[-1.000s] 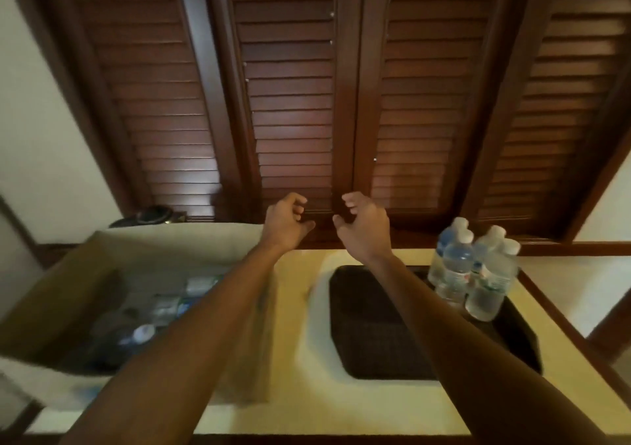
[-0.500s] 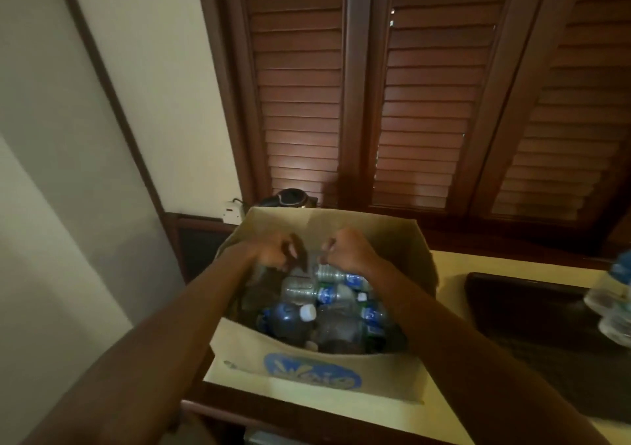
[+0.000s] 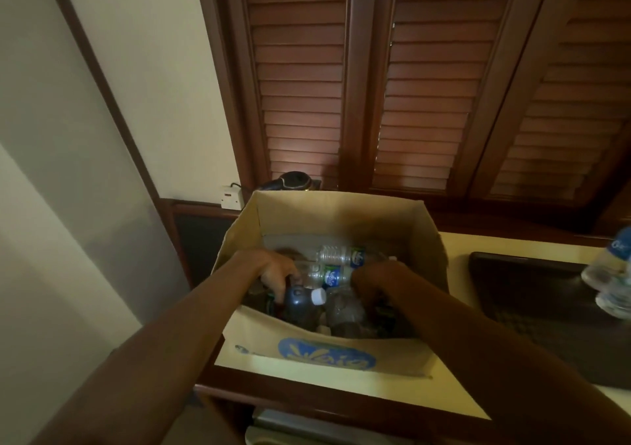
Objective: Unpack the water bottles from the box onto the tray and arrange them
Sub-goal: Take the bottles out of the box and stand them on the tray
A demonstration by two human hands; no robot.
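Observation:
An open cardboard box (image 3: 341, 215) with a blue logo stands on the counter's left end and holds several clear water bottles (image 3: 341, 256) lying on their sides. Both my hands are down inside it. My left hand (image 3: 273, 271) is curled around a dark-looking bottle with a white cap (image 3: 302, 299). My right hand (image 3: 375, 279) is curled over the end of a blue-labelled bottle (image 3: 327, 276); its fingertips are hidden. A dark tray (image 3: 532, 294) lies to the right with upright bottles (image 3: 611, 274) at the frame's edge.
The box and tray rest on a pale yellow countertop (image 3: 454, 393) with a dark wood edge. Behind the box sit a black kettle (image 3: 295, 181) and a wall socket (image 3: 232, 197). Brown louvred shutters (image 3: 426, 86) rise at the back.
My view swung left from the tray to the box. Both hands came off the space above the counter and dropped into the box, closing on bottles.

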